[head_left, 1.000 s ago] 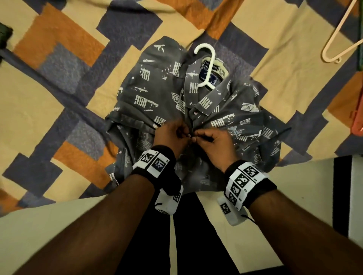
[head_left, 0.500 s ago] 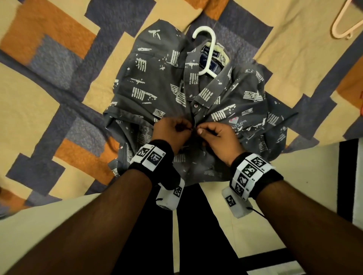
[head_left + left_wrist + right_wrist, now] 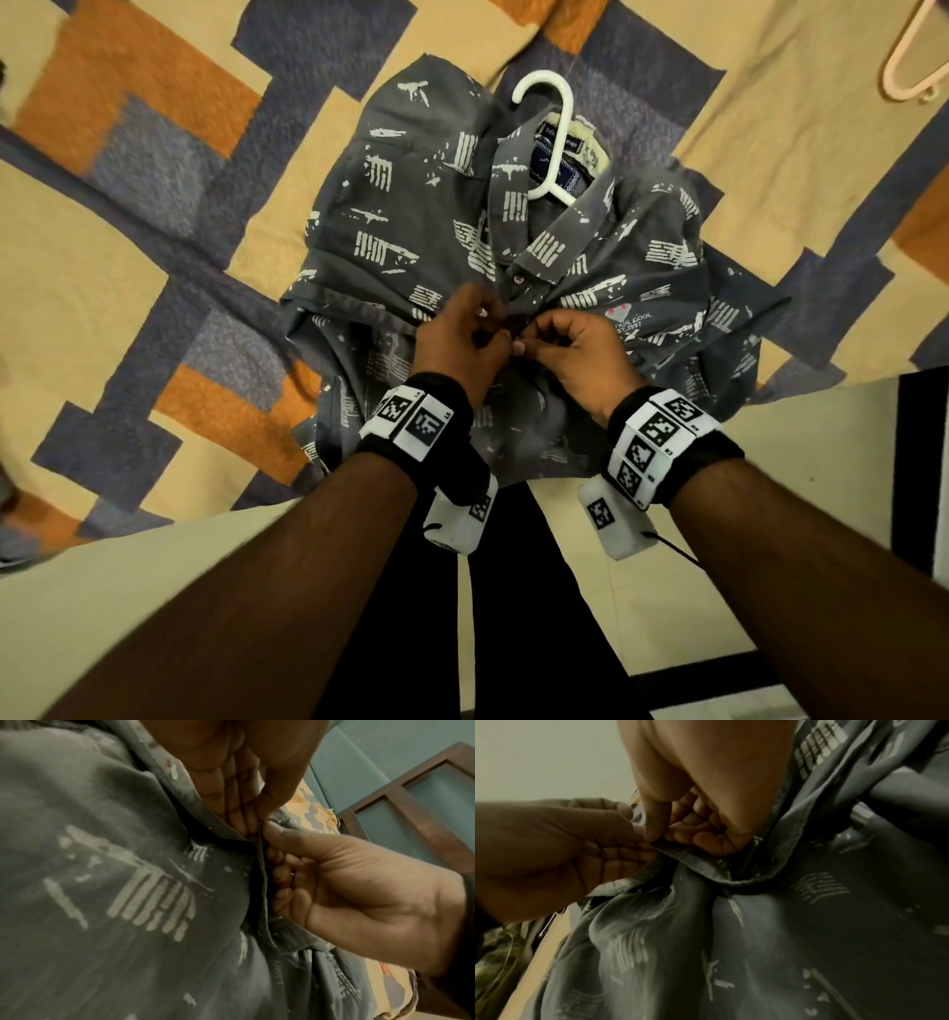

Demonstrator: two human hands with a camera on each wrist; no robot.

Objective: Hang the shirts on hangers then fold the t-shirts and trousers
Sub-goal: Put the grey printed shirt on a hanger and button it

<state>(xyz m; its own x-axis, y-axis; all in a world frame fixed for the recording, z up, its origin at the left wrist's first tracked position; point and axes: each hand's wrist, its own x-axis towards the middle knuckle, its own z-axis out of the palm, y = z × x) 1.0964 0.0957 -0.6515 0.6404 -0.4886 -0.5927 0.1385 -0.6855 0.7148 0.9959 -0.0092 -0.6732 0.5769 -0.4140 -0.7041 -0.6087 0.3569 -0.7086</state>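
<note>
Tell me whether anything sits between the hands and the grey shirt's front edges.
Nothing visible does. The left hand and right hand already pinch the grey shirt at its front edges, below the white hanger.

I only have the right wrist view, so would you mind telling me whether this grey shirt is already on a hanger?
Observer: Yes, a white hanger sits in the collar of the shirt.
Operator: Thank you. Is any button done up?
Observer: One button below the collar looks fastened; both hands, left hand and right hand, pinch the placket just under it.
Operator: Is there a spare hanger nearby?
Observer: Yes, a pale hanger lies on the quilt at the far right.
</note>
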